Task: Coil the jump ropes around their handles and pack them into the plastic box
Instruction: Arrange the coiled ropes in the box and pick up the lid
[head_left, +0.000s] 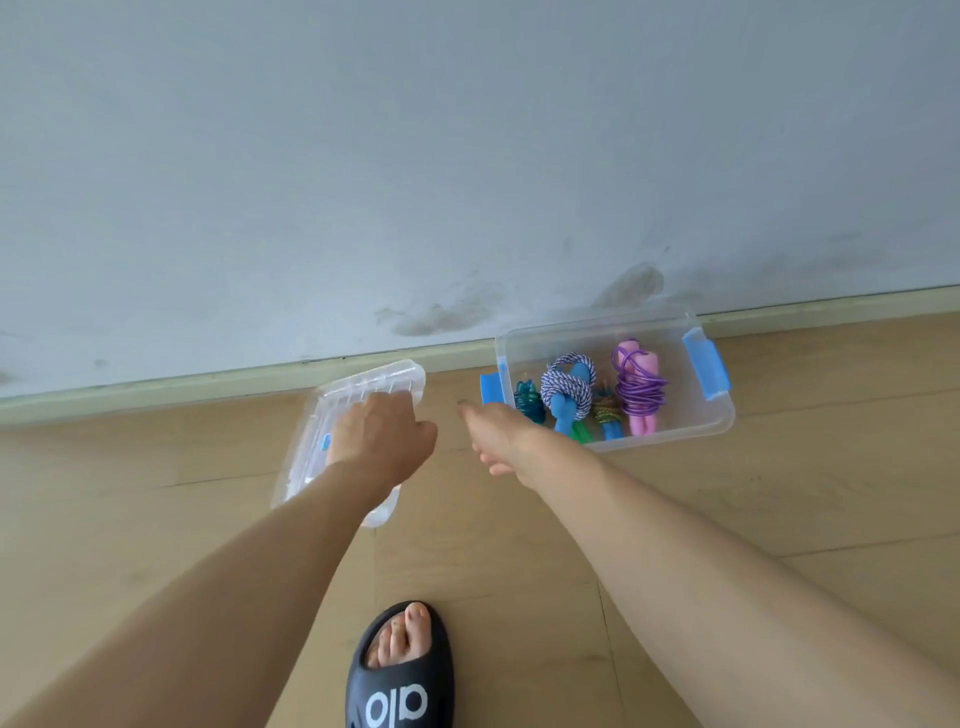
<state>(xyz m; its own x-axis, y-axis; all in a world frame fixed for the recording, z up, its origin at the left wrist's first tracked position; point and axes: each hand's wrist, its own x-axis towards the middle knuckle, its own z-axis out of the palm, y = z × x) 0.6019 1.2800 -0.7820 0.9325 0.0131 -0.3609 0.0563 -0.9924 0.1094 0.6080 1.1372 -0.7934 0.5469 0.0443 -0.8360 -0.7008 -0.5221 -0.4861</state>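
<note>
My left hand (382, 434) grips the clear ribbed plastic lid (358, 395), fingers curled over its far edge; the lid is tilted, its near end hidden beneath my wrist. My right hand (501, 434) reaches toward the plastic box (722, 415), fingers extended and holding nothing, its fingertips just beside the box's left blue latch (490, 388). The box is a transparent, round-cornered rectangle standing on the wooden plank floor (156, 493) against the pale baseboard (156, 387). A second blue latch (707, 369) sits on its right end. Inside lie coiled jump ropes: a purple smooth cord on pink handles (640, 387), a blue-and-white braided rope on blue handles (566, 389), a multicoloured rope (607, 410) between them, and a teal coil (529, 399) partly hidden by my right hand. The grey wall (467, 156) shows dark smudges. My foot wears a black slide sandal (400, 675).
</note>
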